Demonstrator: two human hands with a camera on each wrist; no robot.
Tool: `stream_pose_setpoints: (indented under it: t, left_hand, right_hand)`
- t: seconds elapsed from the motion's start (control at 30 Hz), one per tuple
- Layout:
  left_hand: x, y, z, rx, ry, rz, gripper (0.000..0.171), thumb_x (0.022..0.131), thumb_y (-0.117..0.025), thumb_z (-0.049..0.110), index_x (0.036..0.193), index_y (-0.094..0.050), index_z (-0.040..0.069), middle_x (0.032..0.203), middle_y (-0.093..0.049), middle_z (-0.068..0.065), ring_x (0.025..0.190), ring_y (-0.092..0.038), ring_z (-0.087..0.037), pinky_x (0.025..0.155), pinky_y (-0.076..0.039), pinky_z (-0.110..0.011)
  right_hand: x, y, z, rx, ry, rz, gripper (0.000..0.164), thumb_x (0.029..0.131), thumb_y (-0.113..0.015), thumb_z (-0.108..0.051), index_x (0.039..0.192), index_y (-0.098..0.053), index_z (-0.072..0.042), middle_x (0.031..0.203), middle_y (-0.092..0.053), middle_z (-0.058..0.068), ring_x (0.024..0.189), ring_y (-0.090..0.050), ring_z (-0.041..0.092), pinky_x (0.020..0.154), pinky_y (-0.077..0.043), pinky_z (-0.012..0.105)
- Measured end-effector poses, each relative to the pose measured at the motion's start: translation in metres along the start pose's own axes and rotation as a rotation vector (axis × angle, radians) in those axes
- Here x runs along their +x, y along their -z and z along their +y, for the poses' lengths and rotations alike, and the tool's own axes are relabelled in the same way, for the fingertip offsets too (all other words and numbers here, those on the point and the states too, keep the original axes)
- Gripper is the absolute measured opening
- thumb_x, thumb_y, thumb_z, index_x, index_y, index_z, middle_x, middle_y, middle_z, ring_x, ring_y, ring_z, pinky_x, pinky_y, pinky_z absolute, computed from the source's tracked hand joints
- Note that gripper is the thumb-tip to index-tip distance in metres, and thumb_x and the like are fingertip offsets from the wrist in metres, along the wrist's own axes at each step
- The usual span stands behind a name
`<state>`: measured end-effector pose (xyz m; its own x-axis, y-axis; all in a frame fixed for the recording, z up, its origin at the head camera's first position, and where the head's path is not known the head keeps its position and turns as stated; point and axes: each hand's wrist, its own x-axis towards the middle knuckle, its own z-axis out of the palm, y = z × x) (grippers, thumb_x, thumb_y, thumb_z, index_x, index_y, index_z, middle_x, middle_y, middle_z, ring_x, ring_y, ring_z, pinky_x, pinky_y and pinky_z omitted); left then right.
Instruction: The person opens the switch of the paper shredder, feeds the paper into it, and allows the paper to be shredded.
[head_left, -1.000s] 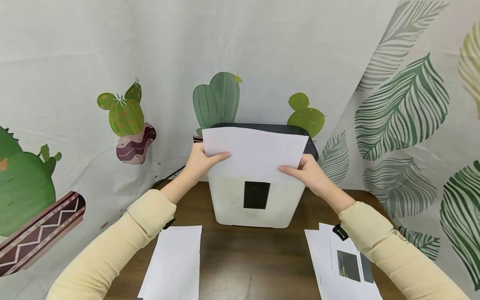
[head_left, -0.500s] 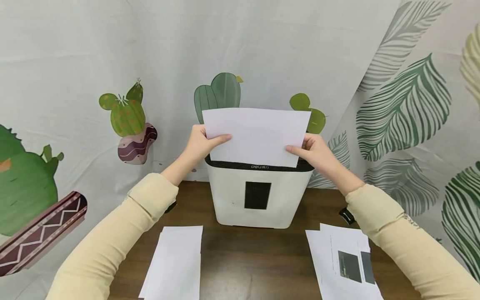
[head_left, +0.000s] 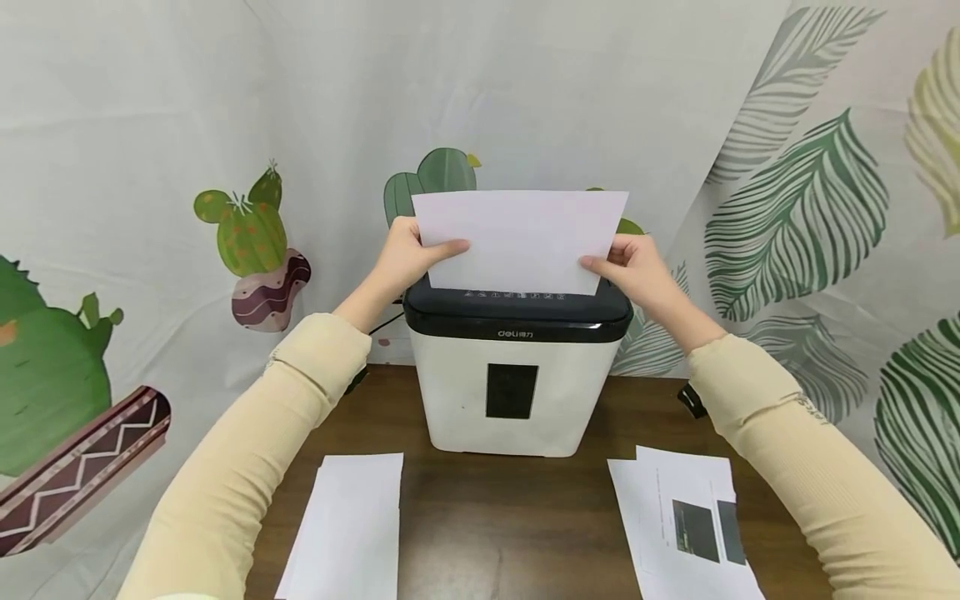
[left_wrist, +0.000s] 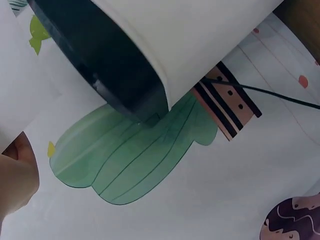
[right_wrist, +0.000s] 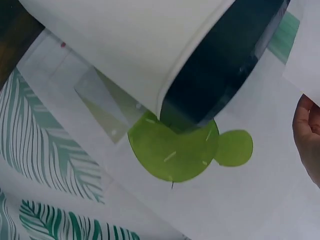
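Note:
A white sheet of paper (head_left: 517, 237) is held up by both hands over a paper shredder (head_left: 450, 383) with a white bin and a black top. My left hand (head_left: 408, 254) pinches its left edge, thumb in front. The right hand (head_left: 633, 265) pinches the right edge the same way. In the head view the sheet's lower edge overlaps the black top, behind the row of small icons; whether it touches the slot I cannot tell. Each wrist view shows a side of the shredder, with part of the left hand (left_wrist: 19, 175) or right hand (right_wrist: 309, 135) at the frame's edge.
A stack of white paper (head_left: 352, 525) lies at the front left of the brown table (head_left: 495, 517). Printed sheets (head_left: 682, 525) with dark pictures lie at the front right. A black cable (left_wrist: 260, 90) runs beside the shredder. A patterned curtain (head_left: 315, 100) hangs close behind.
Both hands have raised the paper sheet up and away from the front of the shredder. The black top and its lettering, covered before, now show below the sheet.

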<state>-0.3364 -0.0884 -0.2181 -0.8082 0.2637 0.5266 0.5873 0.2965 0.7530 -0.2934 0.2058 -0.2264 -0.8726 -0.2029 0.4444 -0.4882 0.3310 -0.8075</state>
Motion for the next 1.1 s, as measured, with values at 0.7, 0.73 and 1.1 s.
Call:
stream_pose_setpoints:
  t: [0.7,0.73,1.1]
  left_hand:
    - [0.017,-0.009,-0.025,-0.033,-0.023,0.037,0.026,0.074,-0.070,0.012,0.094,-0.065,-0.002,0.094,-0.066,-0.016,0.079,-0.061,-0.010,0.071,-0.049,-0.027]
    - [0.017,-0.010,-0.027,-0.028,-0.020,0.036,0.026,0.074,-0.070,0.013,0.094,-0.065,-0.002,0.094,-0.066,-0.016,0.079,-0.061,-0.011,0.071,-0.049,-0.028]
    - [0.013,-0.014,-0.038,-0.004,0.063,-0.010,0.028,0.075,-0.069,0.014,0.098,-0.064,0.000,0.099,-0.064,-0.017,0.090,-0.061,-0.020,0.077,-0.047,-0.031]
  right_hand:
    - [0.023,-0.004,0.020,-0.235,0.046,0.060,0.025,0.080,-0.063,-0.007,0.099,-0.062,0.009,0.088,-0.065,0.021,0.064,-0.056,-0.004,0.059,-0.043,0.011]
    - [0.023,-0.004,0.021,-0.232,0.034,0.061,0.026,0.080,-0.063,-0.007,0.100,-0.062,0.009,0.087,-0.066,0.018,0.064,-0.056,-0.004,0.059,-0.043,0.012]
    - [0.021,-0.009,0.037,-0.237,-0.002,0.029,0.026,0.081,-0.063,-0.010,0.099,-0.062,0.008,0.089,-0.065,0.023,0.066,-0.057,-0.004,0.062,-0.043,0.011]
